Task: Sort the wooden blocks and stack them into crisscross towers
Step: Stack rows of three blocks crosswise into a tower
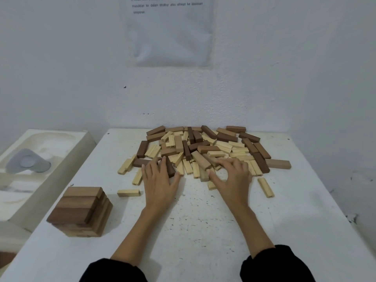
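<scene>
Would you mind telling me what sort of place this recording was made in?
Probably a bare indoor recording room: a worn white table against a plain white wall, with a printed instruction sheet posted above.

A white, speckled bench [203,220] stands against a white wall [284,68]. A printed sheet [168,31] hangs above. Left sits a cream moulded tray [50,143] holding a grey piece [27,161].

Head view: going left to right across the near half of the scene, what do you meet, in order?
Moulded white tray → stacked block tower → lone pale block → left hand → right hand → slanted pale block.
</scene>
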The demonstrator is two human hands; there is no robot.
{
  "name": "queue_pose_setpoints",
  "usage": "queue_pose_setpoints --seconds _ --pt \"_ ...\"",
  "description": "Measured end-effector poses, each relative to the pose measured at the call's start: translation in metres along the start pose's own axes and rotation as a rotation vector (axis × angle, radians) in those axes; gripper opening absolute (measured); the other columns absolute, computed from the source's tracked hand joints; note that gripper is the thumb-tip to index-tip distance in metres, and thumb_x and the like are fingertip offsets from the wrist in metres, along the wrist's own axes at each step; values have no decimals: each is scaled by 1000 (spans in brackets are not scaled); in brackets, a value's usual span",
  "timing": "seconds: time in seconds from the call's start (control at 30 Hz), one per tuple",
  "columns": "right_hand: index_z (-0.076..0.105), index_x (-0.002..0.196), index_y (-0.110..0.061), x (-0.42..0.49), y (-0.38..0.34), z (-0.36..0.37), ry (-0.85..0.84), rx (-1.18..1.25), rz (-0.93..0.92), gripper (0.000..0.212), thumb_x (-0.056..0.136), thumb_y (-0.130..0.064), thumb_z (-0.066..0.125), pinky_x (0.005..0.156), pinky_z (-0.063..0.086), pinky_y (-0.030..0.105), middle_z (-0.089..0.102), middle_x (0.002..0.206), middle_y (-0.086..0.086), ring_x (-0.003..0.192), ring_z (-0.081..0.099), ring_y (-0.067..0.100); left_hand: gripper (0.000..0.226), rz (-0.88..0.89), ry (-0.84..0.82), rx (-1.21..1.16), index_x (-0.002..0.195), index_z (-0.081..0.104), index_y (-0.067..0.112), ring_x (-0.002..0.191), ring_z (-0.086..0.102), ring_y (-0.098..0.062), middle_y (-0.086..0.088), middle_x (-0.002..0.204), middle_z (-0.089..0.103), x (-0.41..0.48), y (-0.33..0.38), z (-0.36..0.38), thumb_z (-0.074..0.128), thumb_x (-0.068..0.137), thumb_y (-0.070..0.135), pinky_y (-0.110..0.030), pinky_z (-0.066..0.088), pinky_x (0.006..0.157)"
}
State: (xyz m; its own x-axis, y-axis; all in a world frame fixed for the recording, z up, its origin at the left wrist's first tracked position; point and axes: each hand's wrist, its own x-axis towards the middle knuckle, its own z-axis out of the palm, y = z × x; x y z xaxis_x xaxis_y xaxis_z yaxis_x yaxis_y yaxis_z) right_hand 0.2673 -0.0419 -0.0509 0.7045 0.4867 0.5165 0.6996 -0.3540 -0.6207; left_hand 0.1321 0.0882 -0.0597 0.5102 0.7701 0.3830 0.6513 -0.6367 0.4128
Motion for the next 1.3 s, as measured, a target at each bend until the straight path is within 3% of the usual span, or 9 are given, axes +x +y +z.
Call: queue_pose_setpoints --seconds 0.2,0.53,0.67,0.83,0.97,1.1,1.3 --pt "70 96 -26 5 -12 22 -4 -156 11 35 65 -37 81 82 35 40 54 97 5 92 50 25 76 28 0 50 136 44 7 134 27 -29 -13 142 40 -3 2 -1 18 79 51 -44 2 117" --pt "71 100 -25 4 -7 19 -37 -39 71 26 76 -31 75 97 30 44 60 116 2 113 47 25 64 14 9 -21 128 50 13 132 31 -26 -6 130 50 0 1 1 31 80 51 -41 0 115" --pt "71 104 -25 4 -7 16 -52 -31 97 31 75 -28 76 95 31 43 62 110 0 111 47 25 59 24 -3 -50 129 48 16 133 28 -23 -3 131 47 1 -3 3 41 83 52 -39 -5 115" --pt "73 102 -20 2 -12 12 8 50 54 35 68 -23 82 90 42 49 63 104 3 103 51 26 77 32 -4 -80 128 50 17 131 29 -22 -3 130 46 1 -2 -2 24 78 69 -41 -3 114" --pt "70 106 -11 -5 -13 2 13 237 69 36 72 -16 79 90 48 38 60 109 2 106 51 16 70 43 4 -194 127 49 24 132 24 -14 5 129 43 -8 2 -10 31 78 70 -42 -13 111" --pt "69 106 -4 -17 -11 -10 -60 296 102 37 71 -9 79 81 45 7 56 108 -2 108 54 14 61 130 -25 -225 127 48 29 134 20 -11 11 128 40 -21 7 -20 38 81 68 -39 -18 111" --pt "70 103 -1 -31 -22 -28 42 249 -84 39 66 -2 81 82 48 9 62 105 7 101 59 21 65 205 -70 -227 126 49 28 130 25 -6 13 126 42 -44 5 -37 34 80 70 -40 -12 113"
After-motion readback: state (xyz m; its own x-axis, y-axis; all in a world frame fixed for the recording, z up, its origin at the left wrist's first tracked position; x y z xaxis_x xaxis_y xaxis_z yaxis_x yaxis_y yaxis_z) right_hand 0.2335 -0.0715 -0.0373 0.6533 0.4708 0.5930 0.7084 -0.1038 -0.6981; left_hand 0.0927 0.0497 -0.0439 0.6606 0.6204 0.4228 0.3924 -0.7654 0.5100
